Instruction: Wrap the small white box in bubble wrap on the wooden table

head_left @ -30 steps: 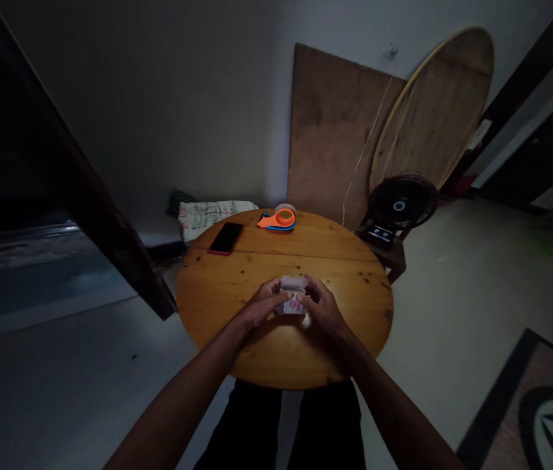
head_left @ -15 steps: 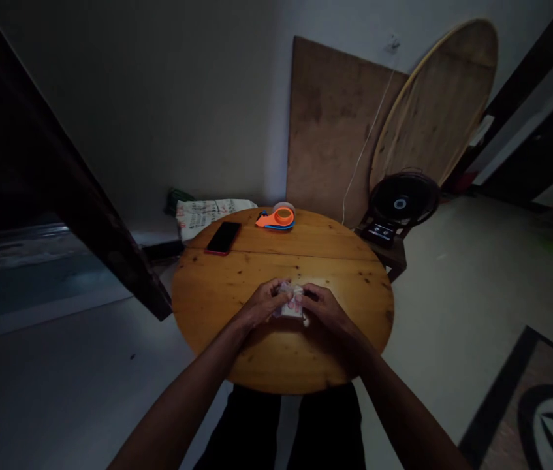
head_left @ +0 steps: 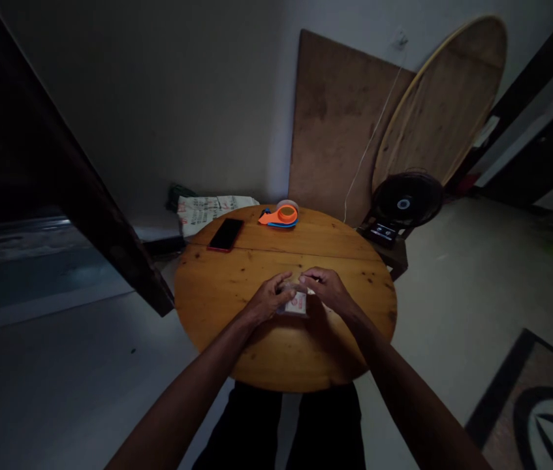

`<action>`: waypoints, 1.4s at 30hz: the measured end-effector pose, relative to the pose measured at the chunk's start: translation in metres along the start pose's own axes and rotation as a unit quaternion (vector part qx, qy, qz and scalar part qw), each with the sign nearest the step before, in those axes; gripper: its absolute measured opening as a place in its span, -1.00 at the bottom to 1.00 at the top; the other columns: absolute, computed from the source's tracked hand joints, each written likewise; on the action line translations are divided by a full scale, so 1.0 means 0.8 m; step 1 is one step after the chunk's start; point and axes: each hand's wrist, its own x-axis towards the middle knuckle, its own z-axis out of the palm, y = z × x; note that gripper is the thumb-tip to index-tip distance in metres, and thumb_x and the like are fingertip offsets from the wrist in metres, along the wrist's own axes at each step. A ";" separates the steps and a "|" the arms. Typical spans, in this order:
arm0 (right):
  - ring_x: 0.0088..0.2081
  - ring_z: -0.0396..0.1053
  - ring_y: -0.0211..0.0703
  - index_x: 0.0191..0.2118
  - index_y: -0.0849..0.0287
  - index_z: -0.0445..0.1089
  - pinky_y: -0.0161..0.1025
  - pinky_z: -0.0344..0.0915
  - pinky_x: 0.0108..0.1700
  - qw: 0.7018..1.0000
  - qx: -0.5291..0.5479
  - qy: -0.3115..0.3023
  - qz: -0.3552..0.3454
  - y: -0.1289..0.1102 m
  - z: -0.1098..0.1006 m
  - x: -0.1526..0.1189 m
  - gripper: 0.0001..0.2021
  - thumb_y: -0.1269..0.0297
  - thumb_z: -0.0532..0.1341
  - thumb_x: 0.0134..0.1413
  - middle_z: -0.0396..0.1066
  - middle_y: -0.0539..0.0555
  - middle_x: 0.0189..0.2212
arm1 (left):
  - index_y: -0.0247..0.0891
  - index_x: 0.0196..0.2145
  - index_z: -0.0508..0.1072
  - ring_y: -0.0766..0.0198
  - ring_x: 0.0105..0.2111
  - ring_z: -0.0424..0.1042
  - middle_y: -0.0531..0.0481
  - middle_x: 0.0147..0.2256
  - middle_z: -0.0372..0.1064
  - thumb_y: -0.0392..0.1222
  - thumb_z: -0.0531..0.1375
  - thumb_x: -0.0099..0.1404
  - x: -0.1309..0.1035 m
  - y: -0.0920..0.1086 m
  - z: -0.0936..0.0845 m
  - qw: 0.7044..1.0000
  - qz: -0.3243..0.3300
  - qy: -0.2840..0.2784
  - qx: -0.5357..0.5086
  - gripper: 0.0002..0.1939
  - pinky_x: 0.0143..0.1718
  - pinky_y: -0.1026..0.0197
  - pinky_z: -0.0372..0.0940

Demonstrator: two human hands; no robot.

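A small pale packet with red print (head_left: 299, 303) rests on the round wooden table (head_left: 237, 339), close in front of me. Something like clear film lies over its far left part, though dim light blurs it. My left hand (head_left: 267, 300) grips the packet's left side, thumb over the top and index finger reaching out. Above the far right corner, my right hand (head_left: 329, 290) is closed, thumb and fingertips pinched together. What it pinches, if anything, is too small to make out.
An orange and blue tape dispenser (head_left: 283, 217) stands at the table's far edge. Left of it lies a phone (head_left: 226, 235). Behind are a white printed sack (head_left: 207, 212), a leaning board (head_left: 335, 124) and a round wooden top (head_left: 445, 98). A black fan (head_left: 406, 203) stands at the right.
My right hand has lifted from the packet's right side to above its far edge. More of the red print shows. My left hand stays at the left side, its index finger now stretched further.
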 end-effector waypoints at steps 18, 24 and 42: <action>-0.14 0.39 -0.10 -0.16 0.10 0.52 -0.12 0.12 -0.02 0.952 -0.267 0.124 -0.088 -0.036 0.049 -0.065 -0.74 0.31 0.07 0.25 0.52 0.10 -0.17 | -0.36 0.09 0.36 0.06 0.14 0.27 -0.24 0.11 0.32 -0.14 0.08 0.30 -0.007 -0.004 0.023 0.959 0.125 0.142 0.209 -0.56 0.21 0.04 0.08; 0.07 0.23 0.01 0.06 0.12 0.36 -0.04 0.08 0.04 0.908 -0.385 0.115 -0.117 -0.029 0.064 -0.093 -0.68 0.26 0.12 0.21 0.34 0.20 0.07 | -0.33 0.06 0.37 0.12 0.01 0.37 -0.18 -0.02 0.42 -0.15 0.06 0.31 -0.006 -0.005 0.024 0.966 0.129 0.135 0.176 -0.61 0.12 0.06 0.19; 0.07 0.21 -0.05 -0.01 0.03 0.40 -0.10 0.09 0.03 0.859 -0.439 0.201 -0.172 -0.008 0.074 -0.096 -0.75 0.35 0.14 0.22 0.37 0.16 0.01 | -0.35 -0.12 0.45 0.22 -0.24 0.42 -0.11 -0.24 0.47 -0.16 0.18 0.18 -0.002 -0.007 0.023 0.976 0.117 0.160 0.090 -0.67 -0.16 0.21 0.31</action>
